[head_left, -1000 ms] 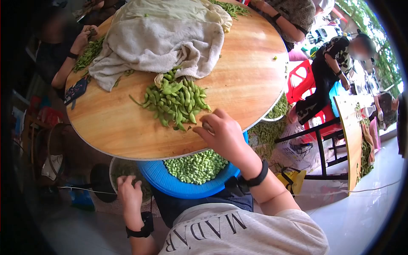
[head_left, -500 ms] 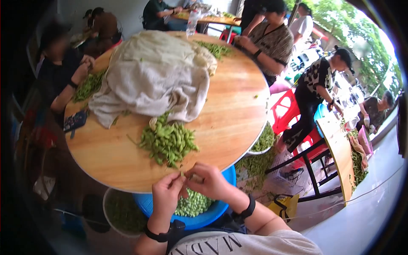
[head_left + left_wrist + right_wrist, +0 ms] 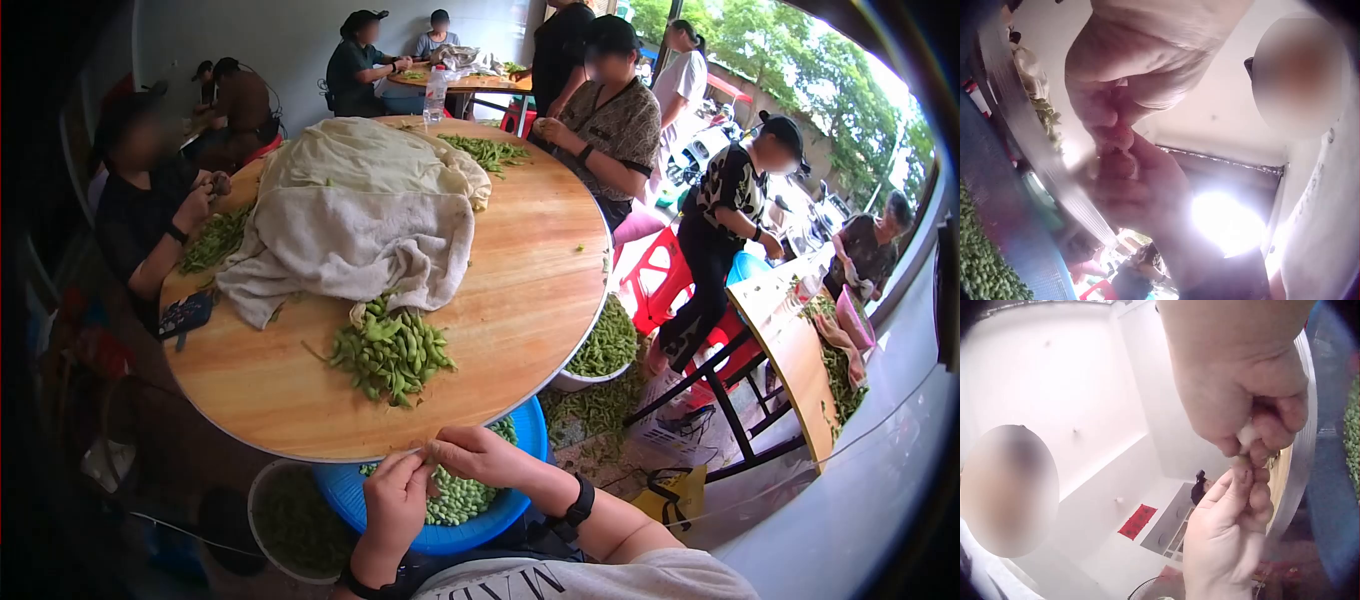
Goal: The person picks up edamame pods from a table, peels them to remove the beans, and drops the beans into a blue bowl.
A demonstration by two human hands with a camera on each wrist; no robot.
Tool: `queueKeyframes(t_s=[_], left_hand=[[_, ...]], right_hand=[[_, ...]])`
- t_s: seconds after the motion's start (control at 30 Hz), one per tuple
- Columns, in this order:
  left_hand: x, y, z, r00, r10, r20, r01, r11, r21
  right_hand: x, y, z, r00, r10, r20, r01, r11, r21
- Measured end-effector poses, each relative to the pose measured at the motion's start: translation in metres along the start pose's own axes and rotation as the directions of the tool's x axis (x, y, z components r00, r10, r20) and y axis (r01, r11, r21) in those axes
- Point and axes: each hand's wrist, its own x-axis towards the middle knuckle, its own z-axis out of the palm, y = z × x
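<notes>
My left hand (image 3: 395, 500) and right hand (image 3: 485, 458) meet at the table's near edge, above a blue basin (image 3: 535, 440) of shelled green beans (image 3: 460, 500). Fingertip to fingertip, both pinch a small edamame pod; a bit of the green pod (image 3: 1243, 460) shows between them in the right wrist view, the rest hidden by fingers. Just beyond lies a pile of edamame pods (image 3: 390, 350) on the round wooden table (image 3: 530, 290). In the left wrist view, the left hand (image 3: 1141, 56) comes from above and the right hand (image 3: 1147, 194) from below.
A pale cloth (image 3: 350, 220) covers a large mound on the table. Left of the basin stands a pot (image 3: 255, 515) with dark contents; a white tub of pods (image 3: 605, 345) sits on the right. Several people work around this table and others, near red stools (image 3: 660, 280).
From the near side of the pod pile, my right hand has drawn back to the table edge. My left hand has risen from beside the pot to meet it. The head view has tilted up.
</notes>
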Motion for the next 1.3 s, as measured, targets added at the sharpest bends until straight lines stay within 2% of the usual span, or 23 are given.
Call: queueKeyframes(t_s=[0.13, 0.23, 0.33, 0.43, 0.53, 0.63, 0.7, 0.8, 0.9, 0.97, 1.03, 1.07, 1.13, 1.17, 1.2, 1.23, 1.3], left_hand=[[-0.007, -0.014, -0.003, 0.997, 0.073, -0.021, -0.071, 0.994, 0.087], [-0.008, 0.001, -0.008, 0.99, 0.138, -0.03, -0.133, 0.983, 0.129], [-0.009, 0.004, -0.01, 0.988, 0.152, -0.027, -0.147, 0.979, 0.145], [-0.011, 0.002, -0.008, 0.976, 0.211, -0.059, -0.199, 0.966, 0.166], [-0.014, -0.003, -0.006, 0.982, 0.178, -0.069, -0.166, 0.974, 0.154], [-0.02, -0.017, -0.001, 0.993, 0.071, -0.096, -0.068, 0.997, 0.032], [-0.021, -0.008, -0.001, 0.994, -0.054, -0.093, 0.046, 0.995, -0.085], [-0.023, -0.003, 0.002, 0.968, -0.242, -0.061, 0.216, 0.933, -0.287], [-0.02, -0.007, 0.0, 0.91, -0.412, 0.057, 0.376, 0.758, -0.532], [-0.017, -0.007, -0.008, 0.832, -0.523, 0.185, 0.494, 0.546, -0.676], [-0.018, -0.015, -0.011, 0.804, -0.534, 0.264, 0.53, 0.44, -0.725], [-0.02, -0.02, -0.012, 0.797, -0.529, 0.291, 0.54, 0.409, -0.736], [-0.027, -0.027, -0.014, 0.78, -0.518, 0.351, 0.565, 0.344, -0.75], [-0.03, -0.027, -0.015, 0.797, -0.512, 0.32, 0.559, 0.427, -0.71], [-0.033, -0.024, -0.015, 0.815, -0.501, 0.29, 0.548, 0.507, -0.665], [-0.038, -0.022, -0.016, 0.831, -0.49, 0.264, 0.537, 0.581, -0.612], [-0.041, -0.013, -0.018, 0.838, -0.47, 0.277, 0.533, 0.597, -0.599]], right_hand=[[-0.005, 0.004, 0.005, 0.998, 0.032, 0.048, -0.031, 0.999, -0.012], [-0.008, 0.006, 0.005, 0.991, 0.06, 0.121, -0.077, 0.987, 0.138], [-0.01, 0.003, 0.008, 0.987, 0.074, 0.146, -0.103, 0.974, 0.201], [-0.012, -0.003, 0.01, 0.988, 0.101, 0.114, -0.112, 0.989, 0.099], [-0.013, 0.0, 0.013, 0.992, 0.089, 0.084, -0.098, 0.99, 0.103], [-0.014, 0.003, 0.016, 0.997, 0.062, 0.047, -0.067, 0.992, 0.109], [-0.015, 0.007, 0.017, 0.999, 0.041, 0.036, -0.043, 0.997, 0.061], [-0.016, 0.014, 0.02, 0.998, -0.056, -0.029, 0.054, 0.997, -0.056], [-0.016, 0.021, 0.02, 0.981, -0.183, -0.063, 0.166, 0.963, -0.212], [-0.019, 0.025, 0.023, 0.962, -0.27, -0.049, 0.242, 0.919, -0.31], [-0.018, 0.026, 0.025, 0.926, -0.378, -0.017, 0.339, 0.849, -0.405], [-0.019, 0.022, 0.025, 0.935, -0.356, -0.008, 0.319, 0.848, -0.422], [-0.022, 0.015, 0.021, 0.97, -0.24, 0.033, 0.237, 0.913, -0.333], [-0.022, 0.011, 0.017, 0.98, -0.187, 0.061, 0.197, 0.937, -0.29], [-0.021, 0.009, 0.013, 0.998, -0.042, 0.038, 0.053, 0.935, -0.351], [-0.018, 0.017, 0.012, 0.993, -0.114, 0.026, 0.116, 0.915, -0.386], [-0.018, 0.018, 0.014, 0.993, -0.098, 0.063, 0.114, 0.93, -0.35]])
